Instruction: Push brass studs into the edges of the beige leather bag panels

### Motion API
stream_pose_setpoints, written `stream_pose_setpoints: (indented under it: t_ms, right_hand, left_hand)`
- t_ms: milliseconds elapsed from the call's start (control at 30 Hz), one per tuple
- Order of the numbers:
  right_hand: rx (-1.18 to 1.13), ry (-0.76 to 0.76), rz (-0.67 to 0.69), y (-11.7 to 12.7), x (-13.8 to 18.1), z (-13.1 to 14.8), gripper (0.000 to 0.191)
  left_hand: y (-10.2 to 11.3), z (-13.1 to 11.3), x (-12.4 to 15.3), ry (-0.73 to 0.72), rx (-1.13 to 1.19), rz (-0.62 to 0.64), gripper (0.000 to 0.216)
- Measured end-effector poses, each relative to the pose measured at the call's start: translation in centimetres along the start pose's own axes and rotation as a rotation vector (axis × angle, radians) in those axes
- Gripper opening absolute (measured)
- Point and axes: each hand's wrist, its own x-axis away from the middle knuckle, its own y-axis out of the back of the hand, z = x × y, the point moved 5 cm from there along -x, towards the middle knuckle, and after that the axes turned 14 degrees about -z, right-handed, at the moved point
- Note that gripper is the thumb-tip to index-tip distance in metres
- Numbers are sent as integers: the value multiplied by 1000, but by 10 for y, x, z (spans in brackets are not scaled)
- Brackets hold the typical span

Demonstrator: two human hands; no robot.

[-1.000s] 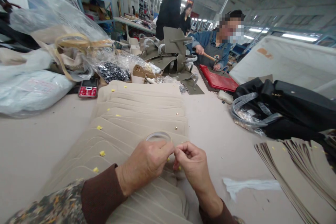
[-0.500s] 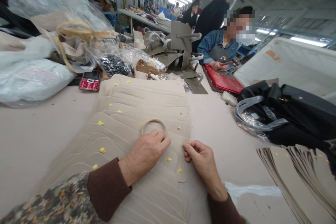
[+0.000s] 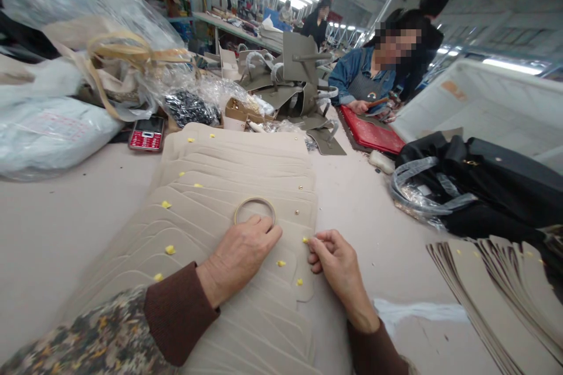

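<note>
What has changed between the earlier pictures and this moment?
The right hand moved rightward, away from the left hand, to the edge of the panels, where a yellow bit now shows. The left hand shifted slightly left with the tape roll. Panels and red phone stayed.

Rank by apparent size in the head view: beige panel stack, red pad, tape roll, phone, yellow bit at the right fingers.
1. Beige panel stack
2. Red pad
3. Phone and tape roll: too alike to rank; left hand hides part of the roll
4. Yellow bit at the right fingers
</note>
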Motion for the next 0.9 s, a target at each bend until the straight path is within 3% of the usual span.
stream_pose_setpoints:
  t_ms: [100,367,500,633,900]
  right_hand:
    - [-36,51,34,1,5,-1,30]
    - [252,442,-75,-8,10,26,21]
    - [306,498,-60,-11,10,32,18]
    - [319,494,110,-10,17,36,16]
    - [369,309,505,-5,31,33,16]
  left_hand:
    - [1,0,0,2,-1,13,10]
    - [3,4,-1,-14,15,-26,14]
    - [10,14,-6,38,-63,-85,15]
    - [9,17,-6,46,-91,-75,16]
    - [11,17,-2,74,-63,-67,21]
